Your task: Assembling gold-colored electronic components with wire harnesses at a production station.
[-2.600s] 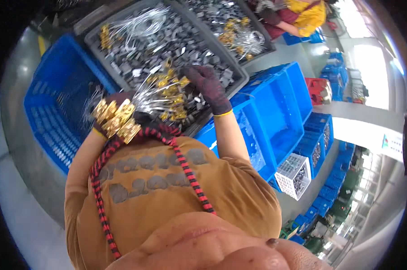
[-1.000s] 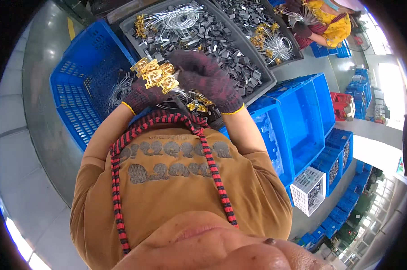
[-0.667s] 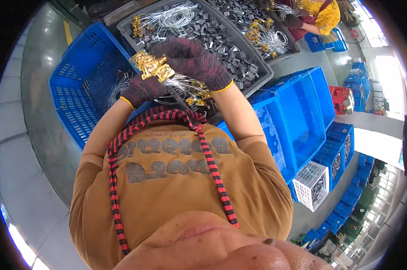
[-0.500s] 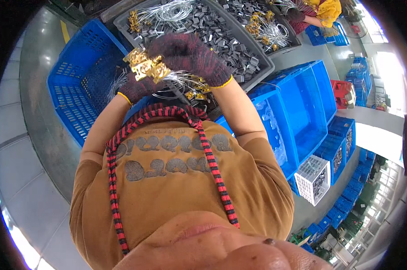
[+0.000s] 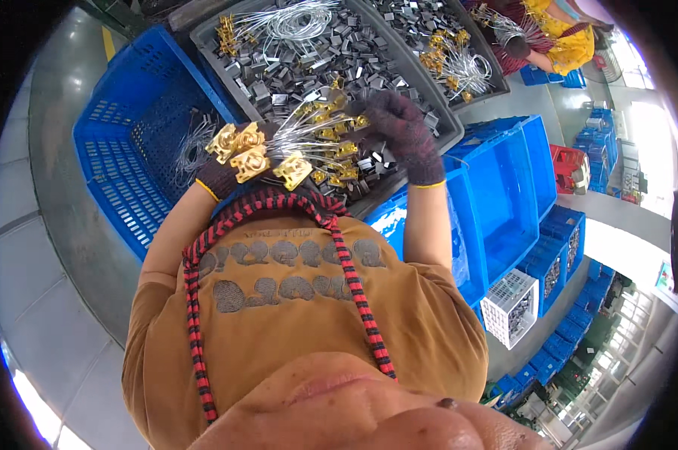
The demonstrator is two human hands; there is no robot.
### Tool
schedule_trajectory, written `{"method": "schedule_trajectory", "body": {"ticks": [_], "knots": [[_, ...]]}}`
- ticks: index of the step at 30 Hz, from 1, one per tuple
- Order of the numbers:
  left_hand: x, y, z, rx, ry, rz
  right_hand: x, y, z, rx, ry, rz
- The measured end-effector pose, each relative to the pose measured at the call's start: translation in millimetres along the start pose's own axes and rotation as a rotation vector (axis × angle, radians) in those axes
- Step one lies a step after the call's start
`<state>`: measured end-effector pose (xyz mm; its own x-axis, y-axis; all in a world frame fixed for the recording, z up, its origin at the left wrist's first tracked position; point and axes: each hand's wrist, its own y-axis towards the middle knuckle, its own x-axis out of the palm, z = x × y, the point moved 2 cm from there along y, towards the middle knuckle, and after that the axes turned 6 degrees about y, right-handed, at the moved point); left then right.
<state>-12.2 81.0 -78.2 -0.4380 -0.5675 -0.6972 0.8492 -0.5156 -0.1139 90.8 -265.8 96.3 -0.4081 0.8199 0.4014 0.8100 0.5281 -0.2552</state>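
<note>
My left hand (image 5: 222,174), in a dark glove with a yellow cuff, is closed round a bundle of thin silvery wires (image 5: 294,140). Bright gold-coloured metal fittings (image 5: 250,163) stick out over that hand. The wires fan to the right, where more gold fittings (image 5: 344,154) hang at their other side. Gloved alike, my right hand (image 5: 406,139) has its fingers bent together beside those fittings; what lies between them is blurred. Under both hands is a grey tray (image 5: 451,142) of small dark metal pieces (image 5: 339,45), with a coil of wires (image 5: 297,22) at its far left.
A blue perforated basket (image 5: 102,135) with some wires stands left of the tray. At the right are stacked blue crates (image 5: 508,202) and a white crate (image 5: 504,300). Another person in yellow (image 5: 553,37) works beyond a second tray (image 5: 496,79), holding similar wires.
My right hand has moved right, away from my left hand, and the wires between now spread in a fan. The left hand stays near the basket with the bundle.
</note>
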Motion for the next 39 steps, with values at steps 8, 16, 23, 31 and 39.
{"method": "schedule_trajectory", "body": {"ticks": [8,16,23,31,39], "knots": [[-48,35,95,0.001,0.055,0.193,-83,97,72,0.03,-1.648,0.113],[-43,26,77,0.016,-0.004,0.222,-110,97,77,0.186,-0.804,0.275],[-31,9,53,0.038,0.705,0.165,-59,27,12,-0.218,0.346,-0.002],[-55,30,103,-0.339,0.405,-0.093,48,1,29,-0.17,0.119,-0.096],[-80,34,147,-0.425,0.429,-0.211,80,-24,5,0.029,-0.009,-0.131]]}}
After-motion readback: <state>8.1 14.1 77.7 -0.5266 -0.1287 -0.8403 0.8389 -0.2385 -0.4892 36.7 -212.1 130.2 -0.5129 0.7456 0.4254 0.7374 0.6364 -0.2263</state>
